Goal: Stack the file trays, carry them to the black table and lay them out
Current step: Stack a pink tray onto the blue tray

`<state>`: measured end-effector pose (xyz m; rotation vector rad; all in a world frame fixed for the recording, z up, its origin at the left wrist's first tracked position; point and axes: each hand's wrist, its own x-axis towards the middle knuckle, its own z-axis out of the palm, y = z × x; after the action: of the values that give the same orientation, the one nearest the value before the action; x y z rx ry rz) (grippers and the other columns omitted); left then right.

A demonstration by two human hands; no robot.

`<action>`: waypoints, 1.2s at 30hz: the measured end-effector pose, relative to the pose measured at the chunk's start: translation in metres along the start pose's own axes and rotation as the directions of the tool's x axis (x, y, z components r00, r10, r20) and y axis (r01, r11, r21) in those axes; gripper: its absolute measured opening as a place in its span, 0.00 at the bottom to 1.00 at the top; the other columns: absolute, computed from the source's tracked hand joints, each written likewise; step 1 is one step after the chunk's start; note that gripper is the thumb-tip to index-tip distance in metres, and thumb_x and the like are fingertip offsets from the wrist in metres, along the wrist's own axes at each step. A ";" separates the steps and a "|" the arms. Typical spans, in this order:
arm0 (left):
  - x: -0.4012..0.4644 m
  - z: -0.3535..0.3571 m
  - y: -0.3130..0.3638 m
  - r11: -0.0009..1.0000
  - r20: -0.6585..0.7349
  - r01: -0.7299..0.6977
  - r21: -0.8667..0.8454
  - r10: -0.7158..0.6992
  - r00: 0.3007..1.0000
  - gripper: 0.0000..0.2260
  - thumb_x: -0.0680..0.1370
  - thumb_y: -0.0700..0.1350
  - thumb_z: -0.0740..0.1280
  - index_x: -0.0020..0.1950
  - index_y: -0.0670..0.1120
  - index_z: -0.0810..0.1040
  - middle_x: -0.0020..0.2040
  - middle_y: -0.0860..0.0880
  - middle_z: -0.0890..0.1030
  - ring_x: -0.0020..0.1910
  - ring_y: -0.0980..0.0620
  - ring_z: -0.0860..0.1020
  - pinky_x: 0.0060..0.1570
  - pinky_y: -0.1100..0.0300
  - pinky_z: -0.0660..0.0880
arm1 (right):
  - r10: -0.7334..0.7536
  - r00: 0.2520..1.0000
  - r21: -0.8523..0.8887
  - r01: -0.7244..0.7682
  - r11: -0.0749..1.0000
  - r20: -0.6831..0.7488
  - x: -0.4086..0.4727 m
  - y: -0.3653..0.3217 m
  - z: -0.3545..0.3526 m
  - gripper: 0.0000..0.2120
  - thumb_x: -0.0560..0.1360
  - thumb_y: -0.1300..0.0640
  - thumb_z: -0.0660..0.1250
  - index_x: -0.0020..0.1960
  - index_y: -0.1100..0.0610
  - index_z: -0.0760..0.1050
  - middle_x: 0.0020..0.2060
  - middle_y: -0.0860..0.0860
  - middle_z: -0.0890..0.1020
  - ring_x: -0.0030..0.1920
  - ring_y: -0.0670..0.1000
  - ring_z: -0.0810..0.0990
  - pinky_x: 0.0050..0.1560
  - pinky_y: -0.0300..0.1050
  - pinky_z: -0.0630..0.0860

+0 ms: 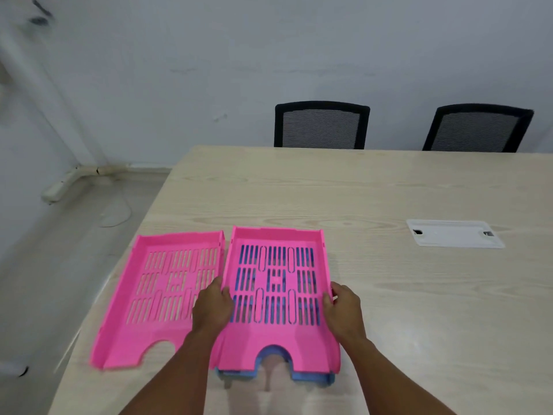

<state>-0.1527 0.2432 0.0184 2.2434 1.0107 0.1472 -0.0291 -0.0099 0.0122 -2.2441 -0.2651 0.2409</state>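
Pink file tray, lower centre of frame, nested on blue tray showing only at near edge. Left hand grasping its left wall; right hand grasping its right wall. Second pink tray, lower left, alone, just beside, possibly touching. All on light wood table. White cable hatch at right; two black chairs behind.
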 end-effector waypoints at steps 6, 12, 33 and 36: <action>-0.001 0.000 -0.001 0.999 0.026 -0.002 -0.035 0.003 1.000 0.16 0.83 0.43 0.58 0.70 0.41 0.73 0.46 0.42 0.85 0.40 0.42 0.85 0.43 0.48 0.84 | 0.018 0.999 -0.011 -0.018 1.000 -0.032 -0.002 0.000 0.003 0.10 0.80 0.59 0.61 0.51 0.57 0.81 0.43 0.52 0.80 0.44 0.51 0.81 0.48 0.51 0.82; -0.004 0.004 0.003 0.998 0.061 -0.027 -0.061 0.031 0.998 0.17 0.84 0.43 0.58 0.72 0.43 0.73 0.39 0.46 0.85 0.31 0.48 0.84 0.34 0.52 0.84 | 0.018 0.997 -0.027 -0.020 0.999 -0.073 -0.005 0.004 -0.003 0.09 0.80 0.59 0.60 0.48 0.57 0.80 0.42 0.52 0.80 0.42 0.50 0.80 0.45 0.48 0.80; -0.014 -0.006 0.009 0.975 0.126 0.071 -0.211 -0.045 0.991 0.17 0.85 0.49 0.56 0.69 0.41 0.71 0.42 0.50 0.80 0.35 0.54 0.80 0.32 0.61 0.74 | 0.162 0.983 0.061 -0.167 0.984 0.082 -0.014 -0.002 0.009 0.19 0.80 0.46 0.62 0.67 0.54 0.74 0.56 0.53 0.78 0.57 0.53 0.79 0.59 0.53 0.79; -0.019 -0.009 0.013 0.979 0.163 0.080 -0.187 -0.049 0.985 0.21 0.86 0.51 0.54 0.74 0.39 0.66 0.56 0.41 0.82 0.45 0.48 0.81 0.47 0.60 0.72 | 0.236 0.963 0.118 -0.251 0.961 0.129 -0.013 0.007 0.014 0.29 0.77 0.36 0.59 0.69 0.54 0.73 0.60 0.53 0.80 0.59 0.55 0.81 0.60 0.57 0.80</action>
<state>-0.1604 0.2285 0.0365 2.0099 0.9410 0.0361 -0.0445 -0.0079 -0.0008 -2.1309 -0.0289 0.5053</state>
